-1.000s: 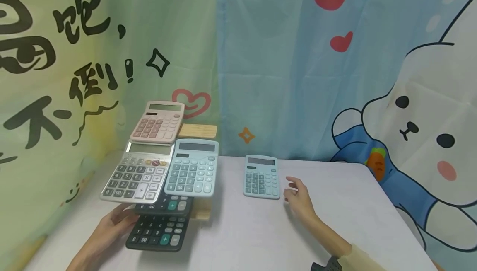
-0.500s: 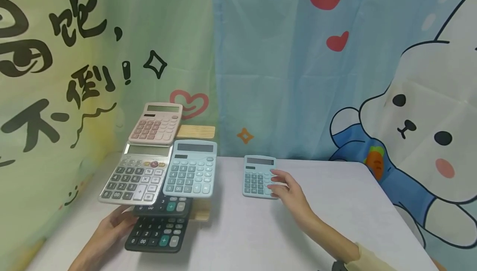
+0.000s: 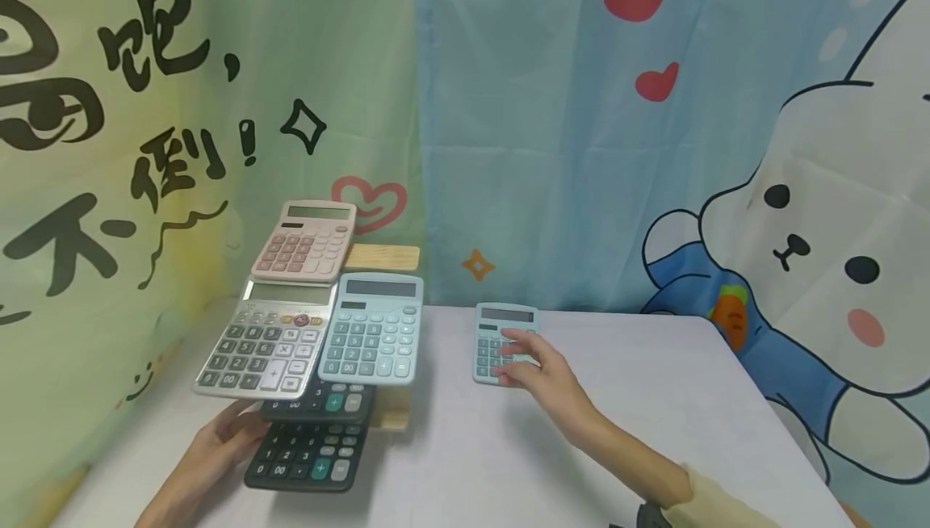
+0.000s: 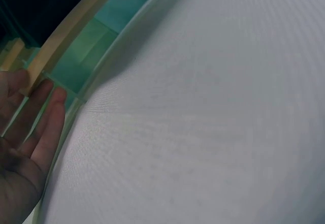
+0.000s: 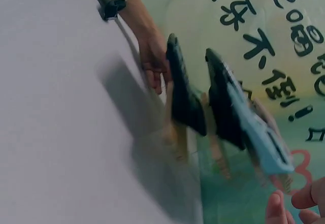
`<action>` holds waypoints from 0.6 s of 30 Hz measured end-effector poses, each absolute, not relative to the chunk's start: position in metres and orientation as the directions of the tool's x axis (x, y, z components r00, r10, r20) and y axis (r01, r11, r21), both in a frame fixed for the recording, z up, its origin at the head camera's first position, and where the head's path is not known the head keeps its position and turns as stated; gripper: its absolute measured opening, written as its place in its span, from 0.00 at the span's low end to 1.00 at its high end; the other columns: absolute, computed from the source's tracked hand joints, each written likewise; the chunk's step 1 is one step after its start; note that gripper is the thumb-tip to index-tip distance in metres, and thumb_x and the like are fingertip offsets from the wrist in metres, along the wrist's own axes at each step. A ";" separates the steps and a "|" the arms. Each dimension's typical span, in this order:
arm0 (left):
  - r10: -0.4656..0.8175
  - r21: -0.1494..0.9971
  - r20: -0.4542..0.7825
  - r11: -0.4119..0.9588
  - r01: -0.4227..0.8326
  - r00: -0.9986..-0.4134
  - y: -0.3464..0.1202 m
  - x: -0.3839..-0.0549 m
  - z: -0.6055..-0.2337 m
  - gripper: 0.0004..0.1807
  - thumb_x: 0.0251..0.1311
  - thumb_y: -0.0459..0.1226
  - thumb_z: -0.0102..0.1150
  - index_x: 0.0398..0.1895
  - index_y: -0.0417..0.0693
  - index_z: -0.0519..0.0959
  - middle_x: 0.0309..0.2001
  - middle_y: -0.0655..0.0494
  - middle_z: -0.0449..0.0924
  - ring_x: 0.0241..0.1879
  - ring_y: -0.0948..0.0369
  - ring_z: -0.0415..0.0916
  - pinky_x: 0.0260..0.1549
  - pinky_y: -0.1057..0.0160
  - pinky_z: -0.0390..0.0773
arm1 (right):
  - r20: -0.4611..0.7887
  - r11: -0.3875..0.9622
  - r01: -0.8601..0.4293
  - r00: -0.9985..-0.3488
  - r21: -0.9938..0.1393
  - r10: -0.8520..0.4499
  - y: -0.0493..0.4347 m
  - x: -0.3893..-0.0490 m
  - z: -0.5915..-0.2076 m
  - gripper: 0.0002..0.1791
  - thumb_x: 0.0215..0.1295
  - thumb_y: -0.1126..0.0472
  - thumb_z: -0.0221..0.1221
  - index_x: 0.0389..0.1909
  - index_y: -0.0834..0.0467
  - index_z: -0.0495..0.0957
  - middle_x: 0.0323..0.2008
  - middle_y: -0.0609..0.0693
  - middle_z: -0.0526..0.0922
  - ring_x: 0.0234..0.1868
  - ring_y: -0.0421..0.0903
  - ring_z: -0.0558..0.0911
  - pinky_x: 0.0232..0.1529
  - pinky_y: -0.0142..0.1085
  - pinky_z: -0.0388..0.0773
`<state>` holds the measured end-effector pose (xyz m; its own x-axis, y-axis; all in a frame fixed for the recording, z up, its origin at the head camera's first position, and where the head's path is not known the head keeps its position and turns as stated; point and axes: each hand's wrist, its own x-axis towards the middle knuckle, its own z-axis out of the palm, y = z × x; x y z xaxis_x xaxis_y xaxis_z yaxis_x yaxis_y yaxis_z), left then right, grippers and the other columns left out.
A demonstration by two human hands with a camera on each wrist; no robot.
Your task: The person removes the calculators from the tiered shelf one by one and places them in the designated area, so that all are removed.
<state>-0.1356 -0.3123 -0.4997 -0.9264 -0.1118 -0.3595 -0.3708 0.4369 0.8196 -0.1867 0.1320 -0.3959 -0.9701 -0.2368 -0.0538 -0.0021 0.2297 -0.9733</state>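
Note:
Several calculators are racked on a wooden stand (image 3: 383,256) at the left: a pink calculator (image 3: 308,241) on top, a silver calculator (image 3: 272,350) and a light blue calculator (image 3: 372,330) below it, then dark calculators (image 3: 305,455) lower down. My left hand (image 3: 218,447) is at the stand's left side; the left wrist view shows its thumb and fingers pinching the end of a wooden bar (image 4: 71,28). Another light blue calculator (image 3: 507,316) lies farther right. Over its keys hovers my right hand (image 3: 548,379), fingers loosely bent, thumb and fingertips apart, partly covering it.
A white cloth (image 3: 465,463) covers the table. Behind it hangs a printed curtain (image 3: 501,148) with hearts, lettering and a cartoon rabbit. The stand's shadow falls on the cloth beside it, as the right wrist view shows.
My right hand has moved left from beside the lone light blue calculator to over its keys. The left hand has stayed at the stand. The head view has shifted slightly.

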 end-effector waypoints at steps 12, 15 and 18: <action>-0.119 0.818 -0.355 0.440 -0.370 -0.927 -0.312 -0.135 -0.497 0.54 0.59 0.64 0.55 0.78 0.47 0.41 0.70 0.34 0.62 0.67 0.43 0.67 0.63 0.54 0.79 | -0.065 0.198 -0.030 -0.888 -0.980 -0.454 0.029 -0.229 -0.318 0.31 0.67 0.60 0.59 0.70 0.50 0.63 0.66 0.53 0.70 0.51 0.48 0.85 0.57 0.37 0.84; -0.120 0.816 -0.356 0.443 -0.371 -0.927 -0.312 -0.135 -0.497 0.54 0.59 0.64 0.55 0.78 0.46 0.41 0.70 0.34 0.62 0.67 0.43 0.67 0.63 0.52 0.79 | -0.083 0.168 0.004 -0.879 -0.986 -0.470 -0.001 -0.246 -0.308 0.32 0.69 0.64 0.57 0.72 0.51 0.61 0.68 0.57 0.67 0.52 0.51 0.85 0.54 0.36 0.86; -0.116 0.822 -0.358 0.431 -0.372 -0.926 -0.311 -0.135 -0.498 0.55 0.59 0.63 0.56 0.78 0.47 0.42 0.70 0.35 0.62 0.67 0.43 0.67 0.63 0.52 0.79 | -0.099 0.204 0.007 -0.892 -0.979 -0.442 -0.025 -0.260 -0.303 0.32 0.68 0.64 0.57 0.71 0.51 0.61 0.70 0.57 0.66 0.53 0.52 0.84 0.53 0.37 0.86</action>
<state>-0.1348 -0.3114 -0.4983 -0.9265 -0.1155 -0.3582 -0.3716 0.4307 0.8224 -0.2599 -0.0247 -0.3026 -0.8915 -0.4420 -0.0989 0.0074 0.2041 -0.9789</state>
